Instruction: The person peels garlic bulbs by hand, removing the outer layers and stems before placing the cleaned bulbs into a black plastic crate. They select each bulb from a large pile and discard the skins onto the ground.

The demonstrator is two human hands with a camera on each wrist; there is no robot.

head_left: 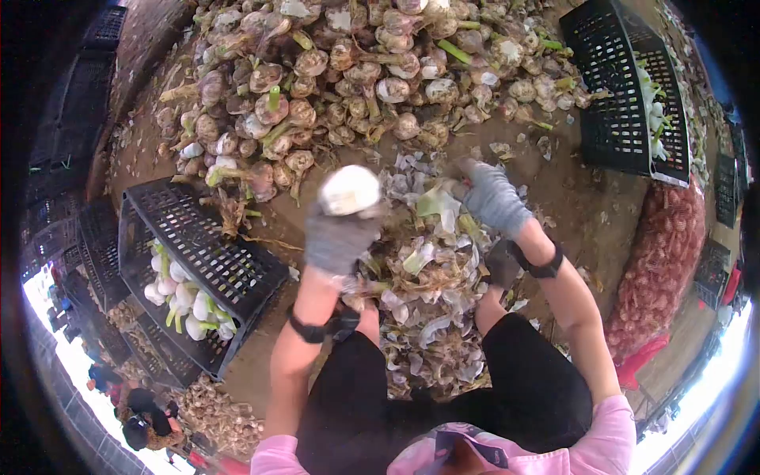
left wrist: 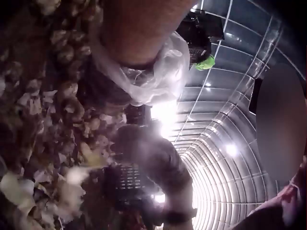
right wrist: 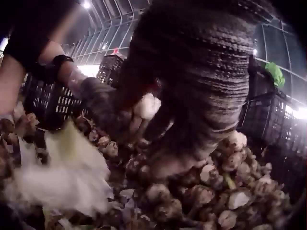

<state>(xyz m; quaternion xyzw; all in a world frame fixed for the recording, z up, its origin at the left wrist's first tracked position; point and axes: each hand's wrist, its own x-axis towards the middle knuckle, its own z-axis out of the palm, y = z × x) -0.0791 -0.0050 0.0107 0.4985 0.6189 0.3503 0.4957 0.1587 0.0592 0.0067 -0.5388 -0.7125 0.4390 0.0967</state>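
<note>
My left hand, in a grey knit glove, grips a peeled white garlic bulb over the husk litter. The same bulb shows beside the left hand in the right wrist view. My right hand, also gloved, is apart from it on the right, fingers extended and pointing left. Close to its fingertips is a loose pale-green and white husk, blurred in the right wrist view. Peeled skins lie between the feet. In the left wrist view the bulb is hidden.
A big heap of unpeeled garlic lies ahead. A tilted black crate with white bulbs stands at left, another black crate at the far right. A full red mesh sack lies by my right side.
</note>
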